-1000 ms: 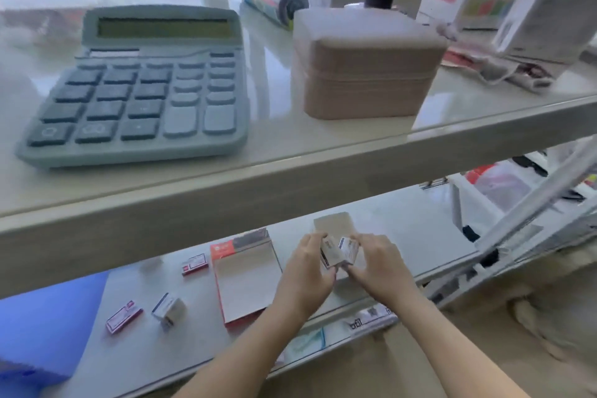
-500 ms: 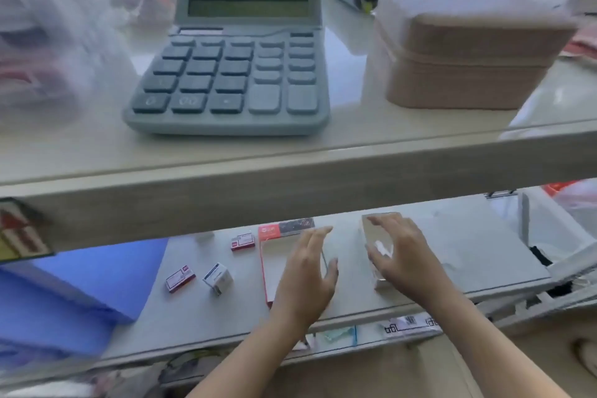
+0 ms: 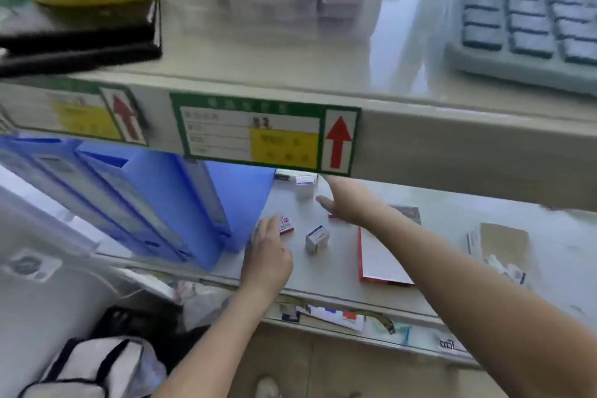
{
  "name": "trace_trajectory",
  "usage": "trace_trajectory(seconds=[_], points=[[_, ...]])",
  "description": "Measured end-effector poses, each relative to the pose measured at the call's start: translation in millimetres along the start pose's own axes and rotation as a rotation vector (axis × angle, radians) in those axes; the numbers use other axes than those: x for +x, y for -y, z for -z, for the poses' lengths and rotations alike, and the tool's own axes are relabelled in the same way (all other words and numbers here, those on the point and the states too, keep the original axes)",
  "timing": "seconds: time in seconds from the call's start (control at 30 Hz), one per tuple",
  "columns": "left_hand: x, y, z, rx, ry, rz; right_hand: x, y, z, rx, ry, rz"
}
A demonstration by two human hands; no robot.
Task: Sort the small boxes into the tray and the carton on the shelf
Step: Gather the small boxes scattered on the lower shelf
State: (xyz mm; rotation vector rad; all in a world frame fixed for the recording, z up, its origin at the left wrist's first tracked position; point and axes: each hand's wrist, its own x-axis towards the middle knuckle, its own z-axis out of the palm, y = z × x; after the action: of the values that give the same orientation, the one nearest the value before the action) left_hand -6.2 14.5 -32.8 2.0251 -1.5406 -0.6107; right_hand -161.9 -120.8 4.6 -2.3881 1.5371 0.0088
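The left hand (image 3: 269, 255) is resting open-fingered against a flat red-and-white box (image 3: 286, 225) near the shelf (image 3: 452, 236) front edge; a white-and-blue box (image 3: 316, 238) is standing just beside it, while the right hand (image 3: 347, 203) is reaching back, fingers spread, holding nothing

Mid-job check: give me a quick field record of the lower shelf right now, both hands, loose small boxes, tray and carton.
left hand: on the lower shelf, fingertips at the red-and-white small box; grasp not clear
right hand: reaching toward the shelf's back, open, holding nothing visible
white-and-blue small box: loose between the hands, untouched
white box at back: beyond the right hand's fingers, untouched
red-edged tray: right of the boxes, partly under the right forearm
brown carton: far right
blue folders: left of the boxes
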Motion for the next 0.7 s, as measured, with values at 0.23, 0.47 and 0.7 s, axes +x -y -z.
trace_trajectory(seconds=[0.23, 0.47, 0.7], points=[[-9, -21, -10, -0.072, 0.071, -0.175, 35, 23, -24, 0.150, 0.066, -0.138], [-2, -27, -18, -0.037, -0.018, -0.194, -38, 14, 24, 0.197, 0.047, -0.022], [-2, -78, -27, -0.092, -0.022, -0.328, -156, -107, 43, 0.325, -0.657, -0.278]])
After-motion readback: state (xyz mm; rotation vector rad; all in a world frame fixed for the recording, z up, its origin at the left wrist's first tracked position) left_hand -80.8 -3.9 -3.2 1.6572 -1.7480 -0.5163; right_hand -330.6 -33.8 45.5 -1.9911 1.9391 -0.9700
